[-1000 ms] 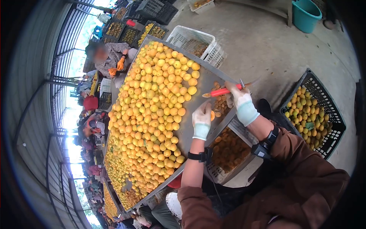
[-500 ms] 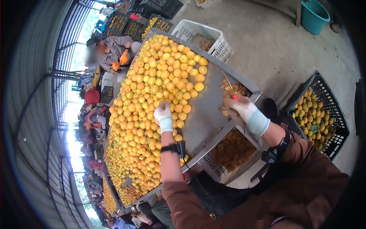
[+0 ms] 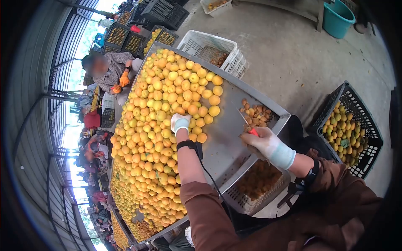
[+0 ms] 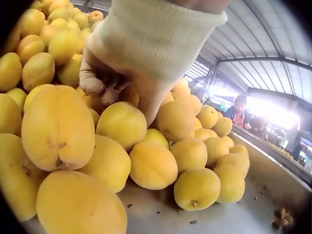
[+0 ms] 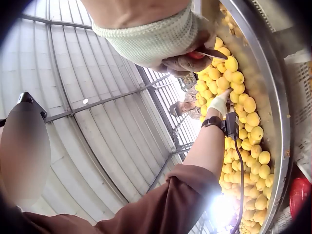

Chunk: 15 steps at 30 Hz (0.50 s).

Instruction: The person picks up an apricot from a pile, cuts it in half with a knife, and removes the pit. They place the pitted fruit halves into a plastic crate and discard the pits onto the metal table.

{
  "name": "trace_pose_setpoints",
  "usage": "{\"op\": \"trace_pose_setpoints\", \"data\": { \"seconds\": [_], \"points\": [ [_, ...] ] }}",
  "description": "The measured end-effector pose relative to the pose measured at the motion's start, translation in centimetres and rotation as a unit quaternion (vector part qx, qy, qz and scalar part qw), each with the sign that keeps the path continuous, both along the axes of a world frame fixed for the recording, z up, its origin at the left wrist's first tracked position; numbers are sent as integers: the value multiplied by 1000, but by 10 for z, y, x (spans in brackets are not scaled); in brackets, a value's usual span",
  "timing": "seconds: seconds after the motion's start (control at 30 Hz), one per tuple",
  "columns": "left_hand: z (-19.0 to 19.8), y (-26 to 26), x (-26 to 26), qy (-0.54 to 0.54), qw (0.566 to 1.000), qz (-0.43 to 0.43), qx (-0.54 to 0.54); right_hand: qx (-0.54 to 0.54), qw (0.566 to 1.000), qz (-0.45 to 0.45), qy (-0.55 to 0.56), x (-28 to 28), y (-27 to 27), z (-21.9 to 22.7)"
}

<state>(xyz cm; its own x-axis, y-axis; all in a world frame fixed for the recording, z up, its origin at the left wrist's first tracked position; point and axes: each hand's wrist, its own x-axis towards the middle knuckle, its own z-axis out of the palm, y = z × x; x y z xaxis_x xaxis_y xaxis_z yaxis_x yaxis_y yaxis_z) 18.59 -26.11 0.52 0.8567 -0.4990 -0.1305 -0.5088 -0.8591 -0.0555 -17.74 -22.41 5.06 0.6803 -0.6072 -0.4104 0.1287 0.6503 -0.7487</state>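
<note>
My left hand, in a pale knit glove, reaches down into a big pile of yellow-orange apricots on the metal table. In the left wrist view its fingers bend down around an apricot, mostly hidden by the hand. My gloved right hand grips a knife by its red handle over the table's near corner. The knife's blade shows beyond the fingers in the right wrist view. Close by that hand lies a heap of small brownish-orange pieces.
A raised metal rim borders the table. Below its near edge stands a crate of orange-brown pieces. A black crate of fruit is at right, a white crate beyond the table. Across the pile sits a person in orange gloves.
My left hand has gone from beside the knife to the pile and bends its fingers among the apricots. The right hand has drawn back toward me with the knife, its blade now pointing away.
</note>
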Motion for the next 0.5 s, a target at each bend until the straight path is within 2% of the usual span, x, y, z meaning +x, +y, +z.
{"op": "trace_pose_setpoints", "data": {
  "seconds": [0.23, 0.3, 0.4, 0.43, 0.5],
  "points": [
    [-6, 19, 12, 7, 999, -21, -50, -11, 1000, -15, -2, -8, -2, 1],
    [-6, 28, 21, 43, 991, -97, -84, -9, 1000, -3, -2, -8, 0, 3],
    [-14, 25, 27, 80, 992, -81, -51, -20, 999, 12, 23, -2, 2, 4],
    [-16, 27, 28, 122, 983, -88, -104, -30, 999, 6, 13, 2, 5, 0],
    [-19, 30, 32, 135, 981, -76, -121, -41, 999, 0, 3, 8, 10, -7]
  ]
}}
